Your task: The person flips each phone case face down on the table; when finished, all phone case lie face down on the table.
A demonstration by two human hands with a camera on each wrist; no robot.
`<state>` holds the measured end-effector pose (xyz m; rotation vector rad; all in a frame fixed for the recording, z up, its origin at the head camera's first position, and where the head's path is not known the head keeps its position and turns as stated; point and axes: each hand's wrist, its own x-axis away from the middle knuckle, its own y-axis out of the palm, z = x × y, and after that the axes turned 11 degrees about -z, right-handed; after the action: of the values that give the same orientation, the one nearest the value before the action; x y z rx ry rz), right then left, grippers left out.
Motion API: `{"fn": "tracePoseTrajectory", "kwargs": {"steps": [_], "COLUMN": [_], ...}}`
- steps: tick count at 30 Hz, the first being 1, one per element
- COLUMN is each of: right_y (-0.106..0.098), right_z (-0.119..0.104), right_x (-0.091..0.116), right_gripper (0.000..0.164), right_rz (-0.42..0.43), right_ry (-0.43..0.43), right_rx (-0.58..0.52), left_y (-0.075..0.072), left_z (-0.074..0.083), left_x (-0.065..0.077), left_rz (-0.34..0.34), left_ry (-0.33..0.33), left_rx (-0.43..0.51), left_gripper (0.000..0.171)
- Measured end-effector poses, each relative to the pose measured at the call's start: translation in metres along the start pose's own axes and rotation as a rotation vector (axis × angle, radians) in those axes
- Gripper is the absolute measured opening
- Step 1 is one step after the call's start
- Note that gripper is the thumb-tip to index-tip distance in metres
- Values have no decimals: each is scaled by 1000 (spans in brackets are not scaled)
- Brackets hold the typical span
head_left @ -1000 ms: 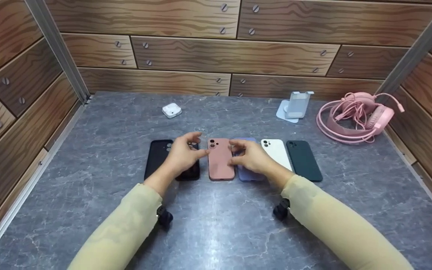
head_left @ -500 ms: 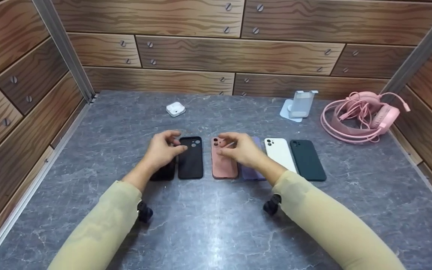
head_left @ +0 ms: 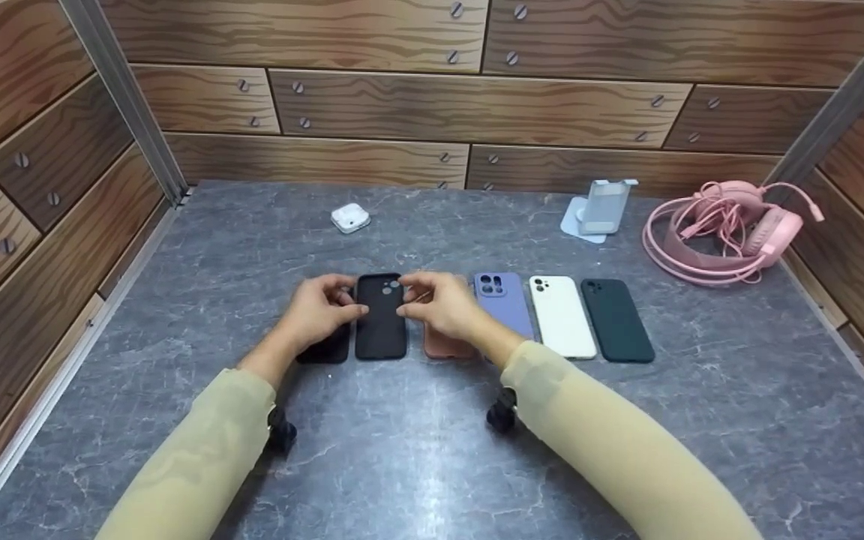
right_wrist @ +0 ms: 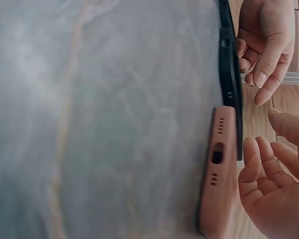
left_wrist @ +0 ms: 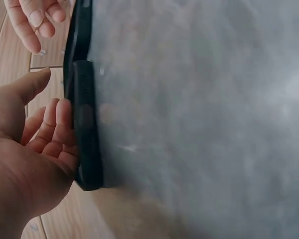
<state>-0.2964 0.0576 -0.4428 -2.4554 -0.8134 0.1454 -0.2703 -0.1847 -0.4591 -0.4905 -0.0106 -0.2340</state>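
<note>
Several phone cases lie in a row on the grey table. My left hand [head_left: 316,307] hovers over the leftmost black phone case [head_left: 329,349], its thumb by the left edge of a second black phone case [head_left: 381,330]. Above the pink phone case [head_left: 447,346] is my right hand [head_left: 443,306], fingertips at the second black case's right edge. Both hands have loosely bent fingers with thumbs apart. In the left wrist view, the left fingers [left_wrist: 50,132] are beside a black case [left_wrist: 87,129]. The right wrist view has the pink case's port end near the right hand [right_wrist: 276,184].
Rightward in the row lie a purple case [head_left: 507,311], a white case [head_left: 563,319] and a dark green case [head_left: 618,322]. Farther back are a small white earphone box [head_left: 350,218], a phone stand [head_left: 603,210] and pink headphones [head_left: 732,232]. Wood-patterned panels [head_left: 372,161] enclose the table.
My left hand has moved left off the second black case to the first. The right hand has shifted left from the pink case's right side to the second black case's edge, uncovering the purple case.
</note>
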Motion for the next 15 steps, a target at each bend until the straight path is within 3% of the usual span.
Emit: {"fn": "tracePoseTrajectory", "kwargs": {"steps": [15], "right_y": [1], "right_z": [18], "right_x": [-2], "right_gripper": [54], "right_rz": [-67], "right_ry": [-13], "right_rx": [-10], "left_y": [0], "left_z": [-9], "left_x": [-2], "left_rz": [-35], "left_ry": [21], "left_rx": [-53], "left_gripper": [55]}}
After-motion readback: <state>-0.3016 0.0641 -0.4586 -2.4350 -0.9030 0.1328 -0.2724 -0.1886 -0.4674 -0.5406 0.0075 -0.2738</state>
